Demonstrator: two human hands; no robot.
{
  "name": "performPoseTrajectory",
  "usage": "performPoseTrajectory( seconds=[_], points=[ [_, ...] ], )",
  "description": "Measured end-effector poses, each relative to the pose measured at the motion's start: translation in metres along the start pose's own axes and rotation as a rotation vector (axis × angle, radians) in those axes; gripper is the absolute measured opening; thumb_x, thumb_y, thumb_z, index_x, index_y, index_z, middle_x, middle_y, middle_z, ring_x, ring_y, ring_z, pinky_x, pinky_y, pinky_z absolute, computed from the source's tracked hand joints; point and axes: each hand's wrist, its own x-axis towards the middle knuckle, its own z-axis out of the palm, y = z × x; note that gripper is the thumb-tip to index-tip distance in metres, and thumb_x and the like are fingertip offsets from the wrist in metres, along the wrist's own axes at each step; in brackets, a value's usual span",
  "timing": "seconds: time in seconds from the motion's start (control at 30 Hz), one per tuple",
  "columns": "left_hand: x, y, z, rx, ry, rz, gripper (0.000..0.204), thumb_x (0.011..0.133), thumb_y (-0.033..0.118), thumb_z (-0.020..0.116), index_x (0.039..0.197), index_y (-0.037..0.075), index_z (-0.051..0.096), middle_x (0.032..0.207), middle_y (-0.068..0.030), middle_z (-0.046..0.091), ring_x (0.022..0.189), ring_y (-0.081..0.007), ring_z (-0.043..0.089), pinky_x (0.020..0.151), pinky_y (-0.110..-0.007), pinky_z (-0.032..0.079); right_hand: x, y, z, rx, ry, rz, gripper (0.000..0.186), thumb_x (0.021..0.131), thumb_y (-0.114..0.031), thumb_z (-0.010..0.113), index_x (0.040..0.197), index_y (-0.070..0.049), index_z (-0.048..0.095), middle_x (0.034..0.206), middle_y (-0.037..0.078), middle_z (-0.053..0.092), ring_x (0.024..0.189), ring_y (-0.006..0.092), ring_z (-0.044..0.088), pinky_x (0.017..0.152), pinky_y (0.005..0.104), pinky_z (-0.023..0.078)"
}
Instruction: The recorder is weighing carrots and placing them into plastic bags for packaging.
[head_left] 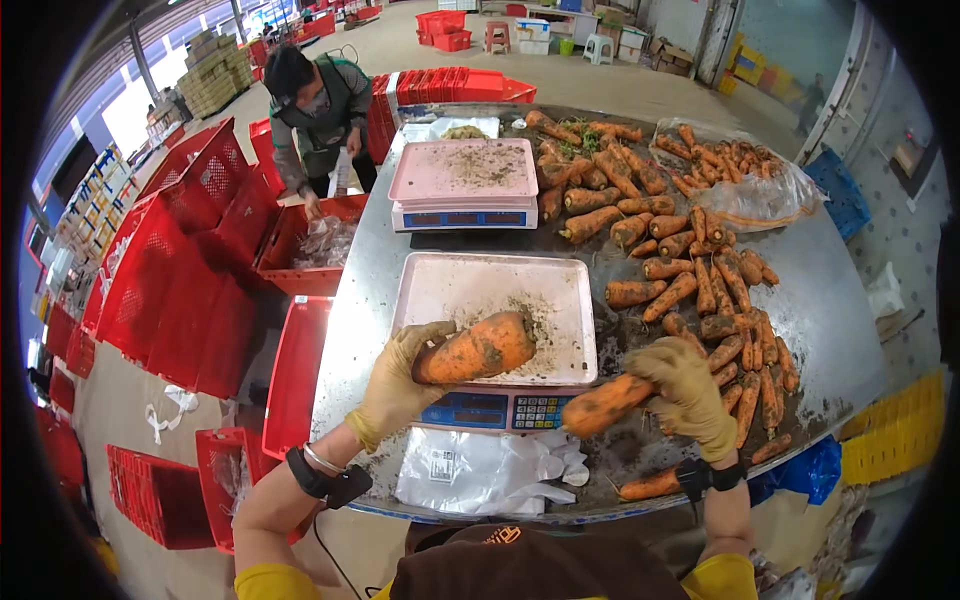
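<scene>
Gloved in pale yellow, my left hand [398, 388] is closed round the narrow end of a thick, dirt-caked carrot [478, 350]. This carrot is over the soiled tray of the near weighing scale [430, 290]; whether it touches the tray I cannot tell. My right hand [692, 392], also gloved, grips a second muddy carrot [603, 406] beside the scale's right front corner. Many loose carrots [705, 290] lie heaped to the right of the scale, reaching up to my right hand. Another carrot [650, 486] rests near the table's front edge.
A second scale [465, 172] stands behind the near one on the metal table [835, 310]. Clear plastic bags [465, 470] lie at the front. An open bag of carrots [745, 185] sits at the far right. Red crates [185, 290] and a person [318, 115] are on the left.
</scene>
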Motion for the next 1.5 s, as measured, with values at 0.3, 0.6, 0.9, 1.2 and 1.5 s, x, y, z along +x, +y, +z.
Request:
performPoseTrajectory(
  seconds=[0.3, 0.6, 0.9, 1.2, 1.5],
  points=[
    [0.081, -0.06, 0.01, -0.183, -0.388, -0.233, 0.058, 0.084, 0.014, 0.075, 0.134, -0.002, 0.051, 0.122, -0.0139, 0.063, 0.115, -0.0196, 0.06, 0.1, -0.031, 0.047, 0.085, -0.036, 0.126, 0.134, 0.12, 0.069, 0.056, 0.072, -0.008, 0.071, 0.127, -0.01, 0.058, 0.12, 0.011, 0.059, 0.121, 0.0353, 0.049, 0.102, 0.0452, 0.041],
    [0.09, -0.093, 0.009, -0.499, -0.45, -0.298, 0.048, 0.099, 0.025, 0.06, 0.137, -0.004, 0.052, 0.132, -0.0134, 0.06, 0.123, -0.0206, 0.055, 0.106, -0.03, 0.043, 0.102, -0.062, 0.15, 0.125, 0.278, 0.174, 0.056, 0.071, -0.001, 0.074, 0.125, -0.009, 0.062, 0.118, 0.015, 0.061, 0.116, 0.035, 0.055, 0.097, 0.0416, 0.045],
    [-0.033, -0.052, -0.077, -0.569, -0.299, -0.293, 0.035, 0.101, 0.019, 0.055, 0.127, -0.004, 0.061, 0.121, -0.0095, 0.066, 0.116, -0.0147, 0.057, 0.104, -0.028, 0.041, 0.04, -0.129, 0.23, 0.099, -0.493, 0.049, 0.042, 0.082, -0.031, 0.07, 0.119, -0.012, 0.065, 0.101, 0.011, 0.069, 0.094, 0.0306, 0.066, 0.076, 0.0421, 0.052],
    [-0.13, -0.077, -0.05, -0.83, -0.155, -0.558, 0.036, 0.102, 0.018, 0.054, 0.128, -0.005, 0.059, 0.118, -0.0088, 0.067, 0.108, -0.0148, 0.062, 0.098, -0.028, 0.046, -0.016, -0.068, 0.253, 1.427, -0.25, 0.701, 0.023, 0.1, -0.009, 0.053, 0.118, 0.003, 0.061, 0.107, 0.009, 0.068, 0.096, 0.0155, 0.064, 0.088, 0.0309, 0.054],
    [-0.116, -0.071, 0.012, -0.076, -0.535, -0.495, 0.033, 0.095, 0.029, 0.055, 0.11, 0.003, 0.07, 0.1, -0.0127, 0.073, 0.093, -0.0229, 0.069, 0.086, -0.033, 0.052, -0.021, -0.079, 0.26, 0.698, -0.439, 0.228, 0.037, 0.094, -0.017, 0.067, 0.125, 0.001, 0.058, 0.114, 0.013, 0.067, 0.107, 0.0226, 0.064, 0.093, 0.0337, 0.052]
  ],
)
